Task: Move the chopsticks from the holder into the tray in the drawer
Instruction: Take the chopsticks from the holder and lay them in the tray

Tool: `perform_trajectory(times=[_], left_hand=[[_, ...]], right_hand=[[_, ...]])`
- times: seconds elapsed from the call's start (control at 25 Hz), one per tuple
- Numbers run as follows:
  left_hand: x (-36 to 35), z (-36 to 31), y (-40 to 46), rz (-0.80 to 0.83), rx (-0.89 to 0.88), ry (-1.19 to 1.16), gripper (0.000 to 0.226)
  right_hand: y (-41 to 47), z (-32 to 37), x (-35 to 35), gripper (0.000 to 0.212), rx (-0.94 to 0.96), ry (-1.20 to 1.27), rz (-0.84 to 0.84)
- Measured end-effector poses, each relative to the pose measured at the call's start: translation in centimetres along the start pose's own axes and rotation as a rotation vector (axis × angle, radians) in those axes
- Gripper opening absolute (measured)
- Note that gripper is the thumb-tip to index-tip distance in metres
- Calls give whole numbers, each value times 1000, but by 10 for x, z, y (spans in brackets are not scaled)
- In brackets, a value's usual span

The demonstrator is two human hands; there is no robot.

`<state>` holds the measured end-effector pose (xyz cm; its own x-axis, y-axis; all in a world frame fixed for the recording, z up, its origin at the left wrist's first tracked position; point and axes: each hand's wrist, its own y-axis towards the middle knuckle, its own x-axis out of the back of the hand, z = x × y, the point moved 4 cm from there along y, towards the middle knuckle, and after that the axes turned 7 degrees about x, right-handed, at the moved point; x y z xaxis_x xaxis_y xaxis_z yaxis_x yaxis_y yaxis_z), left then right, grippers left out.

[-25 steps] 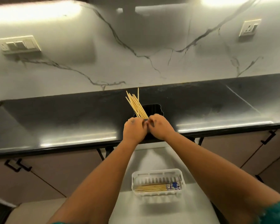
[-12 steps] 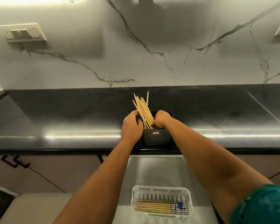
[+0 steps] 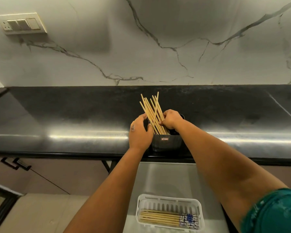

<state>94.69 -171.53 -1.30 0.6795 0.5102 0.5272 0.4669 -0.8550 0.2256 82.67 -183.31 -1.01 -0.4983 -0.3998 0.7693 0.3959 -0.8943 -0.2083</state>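
Both hands are at the black holder [image 3: 166,143] on the worktop [image 3: 74,125]: my right hand [image 3: 170,119] has its grip pinched onto the wooden chopsticks [image 3: 151,111], while my left hand [image 3: 139,133] lies against the holder's left side, fingers fairly straight; whether it clasps anything I cannot tell. The sticks stand in the holder leaning up and to the left, long axis away from me, tips fanned. Their lower ends are hidden inside. The white tray [image 3: 170,200] in the open drawer [image 3: 165,179] lies well below, toward me, with chopsticks already laid crosswise. I judge the right hand better placed to lift.
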Motion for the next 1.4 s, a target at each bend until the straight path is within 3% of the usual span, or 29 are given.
perform_trajectory(times=[0.48, 0.6, 0.72, 0.84, 0.92, 1.0, 1.08, 1.16, 1.2, 1.28, 1.36, 1.4], left_hand=[[28, -64, -10, 35, -8, -120, 41], [46, -98, -20, 91, -29, -280, 43], [62, -128, -31, 336, 31, -550, 57], [68, -127, -64, 589, 111, -737, 30], [73, -114, -90, 645, 180, -791, 22], [79, -100, -109, 607, 257, -952, 22], [90, -85, -117, 458, 343, -1133, 21], [101, -66, -122, 316, 407, -1237, 17], [105, -56, -126, 268, 436, -1268, 15], [106, -41, -139, 212, 479, -1301, 13], [100, -32, -155, 208, 502, -1296, 13], [95, -28, -162, 222, 513, -1300, 13]], right_hand=[[-83, 38, 84, 12, 325, 244, -511], [-125, 60, 109, 12, 406, 217, -357], [-173, 73, 100, 17, 331, 237, -30], [-212, 73, 75, 19, 252, 197, 224], [-233, 67, 57, 19, 223, 232, 264], [-248, 58, 40, 17, 245, 328, 140], [-261, 41, 22, 18, 241, 450, -102], [-273, 11, -2, 17, 70, 622, -374], [-279, -4, -19, 28, -68, 739, -441], [-284, -16, -54, 48, -251, 1091, -377], [-282, -11, -72, 51, -287, 1417, -301], [-280, -8, -72, 51, -275, 1466, -296]])
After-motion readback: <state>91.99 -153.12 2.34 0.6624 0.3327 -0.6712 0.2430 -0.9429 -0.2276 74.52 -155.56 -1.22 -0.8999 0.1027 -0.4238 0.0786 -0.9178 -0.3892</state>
